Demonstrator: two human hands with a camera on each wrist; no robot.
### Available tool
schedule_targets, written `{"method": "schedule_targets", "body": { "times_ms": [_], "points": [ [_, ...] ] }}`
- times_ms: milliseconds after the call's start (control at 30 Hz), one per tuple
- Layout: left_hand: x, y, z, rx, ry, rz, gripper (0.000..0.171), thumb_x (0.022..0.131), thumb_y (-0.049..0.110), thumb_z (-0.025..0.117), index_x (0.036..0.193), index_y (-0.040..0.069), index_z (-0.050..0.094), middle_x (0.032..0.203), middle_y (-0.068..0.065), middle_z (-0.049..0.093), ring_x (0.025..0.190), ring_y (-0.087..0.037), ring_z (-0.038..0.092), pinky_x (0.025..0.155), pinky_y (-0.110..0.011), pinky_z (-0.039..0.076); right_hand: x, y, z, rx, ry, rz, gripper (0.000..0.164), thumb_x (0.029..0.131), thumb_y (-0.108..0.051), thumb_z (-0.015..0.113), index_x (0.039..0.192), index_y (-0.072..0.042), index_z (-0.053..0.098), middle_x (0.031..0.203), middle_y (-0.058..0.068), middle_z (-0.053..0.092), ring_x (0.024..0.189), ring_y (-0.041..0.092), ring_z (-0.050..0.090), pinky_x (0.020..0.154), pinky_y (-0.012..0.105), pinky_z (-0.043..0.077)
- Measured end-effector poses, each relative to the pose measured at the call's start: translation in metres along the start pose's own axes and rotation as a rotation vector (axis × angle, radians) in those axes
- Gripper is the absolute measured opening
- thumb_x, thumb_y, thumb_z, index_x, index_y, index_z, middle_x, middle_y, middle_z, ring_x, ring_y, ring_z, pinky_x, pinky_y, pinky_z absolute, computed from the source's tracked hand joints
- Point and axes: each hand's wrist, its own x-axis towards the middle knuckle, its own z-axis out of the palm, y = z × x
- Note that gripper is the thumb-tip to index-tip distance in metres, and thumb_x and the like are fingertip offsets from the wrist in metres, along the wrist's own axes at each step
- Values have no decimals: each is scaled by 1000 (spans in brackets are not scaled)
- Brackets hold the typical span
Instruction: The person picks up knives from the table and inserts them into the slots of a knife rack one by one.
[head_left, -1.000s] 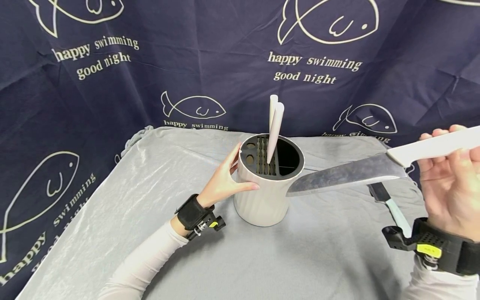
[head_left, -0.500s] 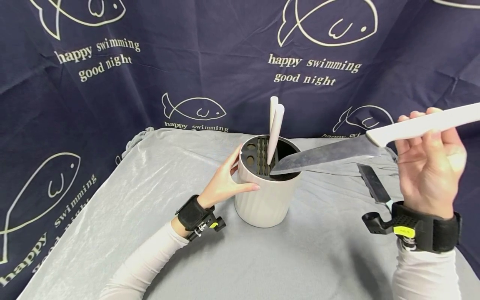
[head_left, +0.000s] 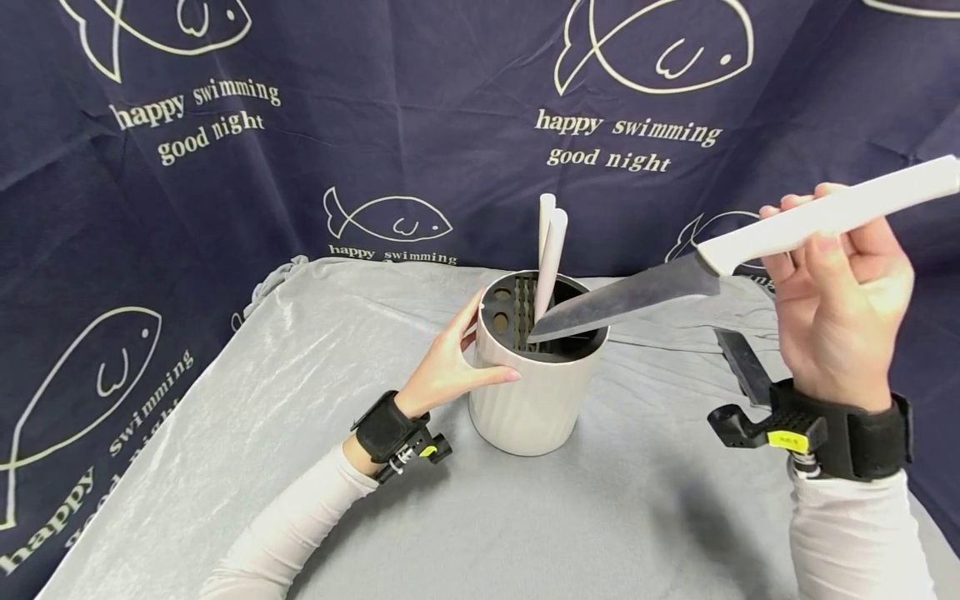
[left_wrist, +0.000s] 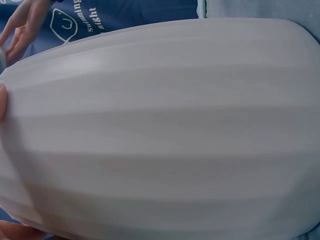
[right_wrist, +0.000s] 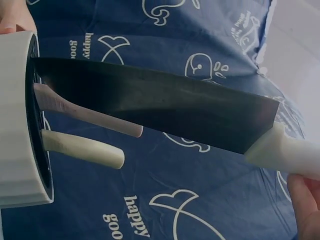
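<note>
My left hand (head_left: 450, 362) grips the side of a white ribbed knife holder (head_left: 528, 408) near its rim, thumb in front and fingers behind. The holder's wall (left_wrist: 165, 130) fills the left wrist view. My right hand (head_left: 843, 308) holds a large kitchen knife (head_left: 637, 296) by its white handle, raised at a slant. The blade's tip is at the black slotted top, beside two handles (head_left: 552, 258) standing in it. In the right wrist view the blade (right_wrist: 160, 102) reaches the holder's opening, above the pinkish handle (right_wrist: 92, 112) and the cream handle (right_wrist: 82, 147).
A dark flat blade-like piece (head_left: 742, 367) lies on the grey cloth (head_left: 637, 517) at the right, partly hidden by the right wrist's strap. A navy curtain (head_left: 465, 100) with fish prints hangs behind the table.
My right hand has moved left and up, tilting the knife more steeply. The tip has gone from beside the holder to its slotted top. My left hand keeps its hold.
</note>
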Motion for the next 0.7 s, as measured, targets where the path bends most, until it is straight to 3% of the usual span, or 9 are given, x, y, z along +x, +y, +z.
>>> {"method": "schedule_targets", "body": {
  "times_ms": [433, 700],
  "points": [
    [1, 0, 1, 26, 9, -5, 108, 70, 7, 86, 155, 10, 21, 157, -3, 29, 142, -16, 32, 116, -39, 34, 8, 3, 31, -99, -128, -28, 43, 77, 31, 57, 118, 28, 44, 101, 41, 59, 93, 50, 63, 90, 55, 54],
    [0, -1, 0, 27, 11, -11, 108, 70, 7, 87, 155, 14, 21, 156, -2, 31, 141, -15, 33, 115, -38, 35, 19, 14, 52, -201, -228, -2, 39, 82, 29, 51, 120, 30, 41, 103, 42, 57, 96, 47, 62, 88, 48, 57]
  ]
}}
